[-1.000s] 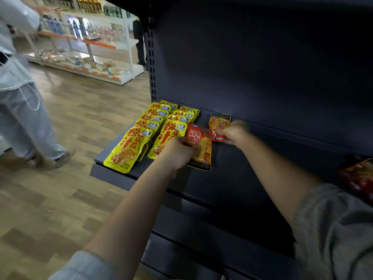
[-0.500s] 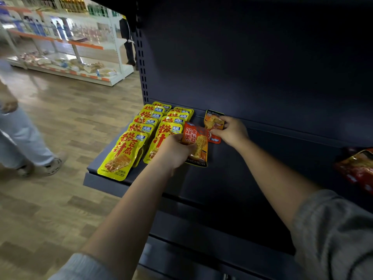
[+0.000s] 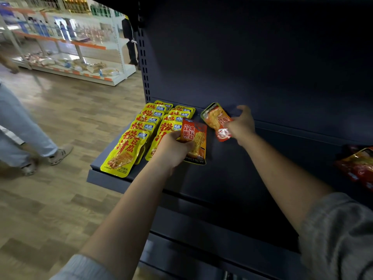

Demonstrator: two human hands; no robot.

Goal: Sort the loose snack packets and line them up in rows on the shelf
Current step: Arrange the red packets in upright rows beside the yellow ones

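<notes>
Two rows of yellow snack packets [image 3: 129,146] lie overlapped at the left end of the dark shelf [image 3: 232,178]. My left hand [image 3: 173,148] grips an orange packet [image 3: 194,140] with red lettering, held just right of the yellow rows. My right hand [image 3: 241,126] pinches a second orange packet [image 3: 217,120], tilted, near the shelf's back panel. Its lower end is hidden behind my fingers.
Loose red and orange packets [image 3: 359,164] lie at the shelf's right edge. A person in light trousers [image 3: 24,128] walks on the wooden floor at the left. A white and orange shelving unit [image 3: 76,47] stands behind them.
My right hand has lifted and tilted its orange packet toward the back panel. My left hand keeps its packet in nearly the same spot. The person at the left has walked on.
</notes>
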